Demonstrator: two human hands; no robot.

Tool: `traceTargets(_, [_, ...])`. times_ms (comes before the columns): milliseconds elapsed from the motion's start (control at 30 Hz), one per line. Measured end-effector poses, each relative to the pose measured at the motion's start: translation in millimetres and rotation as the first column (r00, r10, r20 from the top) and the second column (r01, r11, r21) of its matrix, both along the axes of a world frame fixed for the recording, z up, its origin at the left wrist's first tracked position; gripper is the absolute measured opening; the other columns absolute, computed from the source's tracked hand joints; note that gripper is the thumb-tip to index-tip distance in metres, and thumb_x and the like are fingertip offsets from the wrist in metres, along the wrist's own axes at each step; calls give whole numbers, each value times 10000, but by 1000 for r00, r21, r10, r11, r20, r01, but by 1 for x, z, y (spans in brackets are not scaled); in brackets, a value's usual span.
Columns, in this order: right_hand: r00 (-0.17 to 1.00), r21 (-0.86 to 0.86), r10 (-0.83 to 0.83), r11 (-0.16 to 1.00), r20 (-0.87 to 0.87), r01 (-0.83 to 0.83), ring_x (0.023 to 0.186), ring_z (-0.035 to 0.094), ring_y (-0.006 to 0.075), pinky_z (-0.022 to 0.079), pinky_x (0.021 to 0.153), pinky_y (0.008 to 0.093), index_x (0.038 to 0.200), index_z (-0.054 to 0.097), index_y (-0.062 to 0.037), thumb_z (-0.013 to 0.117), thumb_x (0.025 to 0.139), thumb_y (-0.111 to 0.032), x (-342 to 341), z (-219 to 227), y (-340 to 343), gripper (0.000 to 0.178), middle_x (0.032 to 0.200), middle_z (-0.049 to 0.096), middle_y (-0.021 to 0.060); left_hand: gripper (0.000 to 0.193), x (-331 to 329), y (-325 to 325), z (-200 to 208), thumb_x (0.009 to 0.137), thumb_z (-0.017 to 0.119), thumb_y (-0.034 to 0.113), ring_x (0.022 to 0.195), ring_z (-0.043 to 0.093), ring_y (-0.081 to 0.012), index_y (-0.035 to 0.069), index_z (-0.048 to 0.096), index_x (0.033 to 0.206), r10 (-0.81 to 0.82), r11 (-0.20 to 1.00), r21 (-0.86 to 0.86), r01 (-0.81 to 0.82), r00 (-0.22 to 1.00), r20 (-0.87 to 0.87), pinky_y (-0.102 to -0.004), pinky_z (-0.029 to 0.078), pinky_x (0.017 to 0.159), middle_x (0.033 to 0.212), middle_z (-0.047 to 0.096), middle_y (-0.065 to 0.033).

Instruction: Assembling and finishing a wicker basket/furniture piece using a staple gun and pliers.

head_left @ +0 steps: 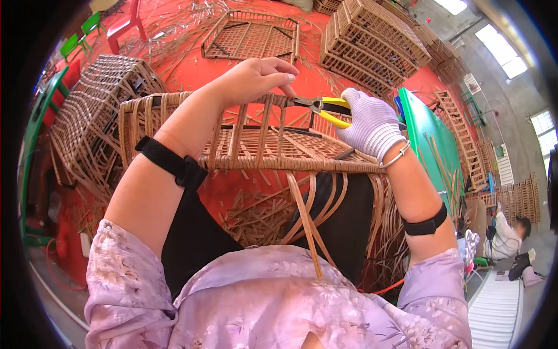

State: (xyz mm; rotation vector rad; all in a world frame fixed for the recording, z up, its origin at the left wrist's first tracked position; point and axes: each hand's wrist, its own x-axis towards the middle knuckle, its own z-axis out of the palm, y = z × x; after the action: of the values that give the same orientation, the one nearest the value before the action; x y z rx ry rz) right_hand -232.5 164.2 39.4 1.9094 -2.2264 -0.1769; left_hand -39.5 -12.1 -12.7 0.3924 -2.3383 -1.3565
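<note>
A half-woven brown basket (273, 157) with a rectangular frame stands on its side before my knees. My right hand (372, 119), in a pale knitted glove, is closed around yellow-handled pliers (334, 113). The plier jaws touch the far rim of the basket, where a strip wraps the frame. Bare, my left hand (256, 81) hovers at that same rim, left of the jaws, its fingers stretched out and apart with nothing visible in them. Loose weaving strips (305, 215) hang from the near rim over my lap.
Woven baskets stand at the left (96, 116) and in a stack (372, 43) at the far right. Another basket frame (253, 38) lies ahead on the red floor among scattered strips. A green board (430, 139) rises beside my right arm. Another person (505, 238) sits far right.
</note>
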Motion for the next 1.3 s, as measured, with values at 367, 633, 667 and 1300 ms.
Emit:
traceTargets(367, [977,-101,169,978,-127,-183,834,665,303,528,694,420,1095,549,-86,764,707,-358,-8,-14,-7,521,916,637,125,328,-1,-2,-1,986,492,264,1162,544,-169,25,714,1018,-3,995,-98,-2,999,-53,-347,370,1049,1197,632,-50])
traceTargets(633, [952,-208,253,935,-173,-286,755,667,296,524,636,419,1121,579,-119,749,723,-308,-24,-25,-10,472,846,645,98,362,-4,-2,1,963,502,307,1210,521,-243,66,769,916,47,997,-52,-48,999,-24,-343,365,1051,1270,596,-86])
traceTargets(667, [950,-212,259,933,-172,-292,747,667,293,524,630,418,1114,583,-120,742,732,-297,-23,-24,-10,451,840,645,97,362,-3,-4,1,963,502,307,1210,521,-243,66,769,916,45,997,-55,-46,999,-26,-343,365,1051,1270,596,-86])
traceTargets(1300, [981,-198,183,961,-63,-193,759,656,327,523,653,428,1054,549,-79,725,755,-362,-16,-22,-5,448,869,635,132,325,-4,-4,-1,971,499,303,1171,533,-199,58,695,1055,29,999,-25,-29,1000,1,-353,349,1065,1127,651,-68])
